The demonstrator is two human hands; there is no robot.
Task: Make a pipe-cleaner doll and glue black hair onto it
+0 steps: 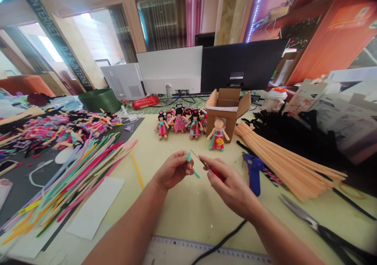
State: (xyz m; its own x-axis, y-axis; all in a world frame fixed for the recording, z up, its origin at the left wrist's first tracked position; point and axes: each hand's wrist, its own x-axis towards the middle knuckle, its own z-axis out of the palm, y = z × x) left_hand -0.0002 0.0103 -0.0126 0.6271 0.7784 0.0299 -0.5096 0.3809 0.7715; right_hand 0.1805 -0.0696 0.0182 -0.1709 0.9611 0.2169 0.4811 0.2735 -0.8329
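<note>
My left hand [173,170], in the middle of the view, pinches a short teal pipe cleaner [189,157] between thumb and fingers. One bit of it is bunched above the fingertips, and a teal end sticks out below them. Just to the right, my right hand [228,181] is closed around a red-handled tool [217,173] with a slim, pointed metal tip. Its exact kind is hard to make out. The tip points at the teal piece and looks slightly apart from it. Behind my hands, a doll without hair [218,136] in a striped skirt leans against a cardboard box [226,115].
Several finished dolls [179,120] stand left of the box. Coloured pipe cleaners [85,170] lie at left, peach ones [282,161] at right. A blue glue gun [253,172] and large scissors [312,221] lie near my right arm. A ruler [206,249] runs along the front.
</note>
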